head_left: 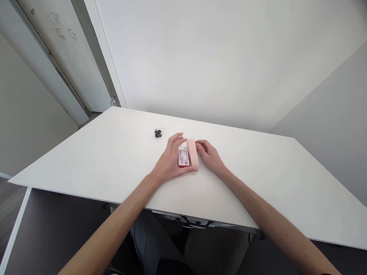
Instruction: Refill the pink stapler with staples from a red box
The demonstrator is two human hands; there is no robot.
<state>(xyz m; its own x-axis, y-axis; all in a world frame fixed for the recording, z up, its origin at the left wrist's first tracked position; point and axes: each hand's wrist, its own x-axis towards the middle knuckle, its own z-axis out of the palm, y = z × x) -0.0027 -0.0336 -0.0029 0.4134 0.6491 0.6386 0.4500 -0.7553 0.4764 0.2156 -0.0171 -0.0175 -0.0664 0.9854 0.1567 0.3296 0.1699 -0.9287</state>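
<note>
A small pink case [193,154] lies at the middle of the white table [114,160], with a red and white card or label [184,157] showing on its left side. My left hand [169,160] curls around the case from the left, thumb under its near end. My right hand [209,156] rests against the case's right side, fingers bent onto its far end. Both hands grip the case between them.
A small black object [158,133] sits on the table, to the far left of the hands. A door and its frame [71,57] stand behind the table's left corner. A white wall runs behind the table.
</note>
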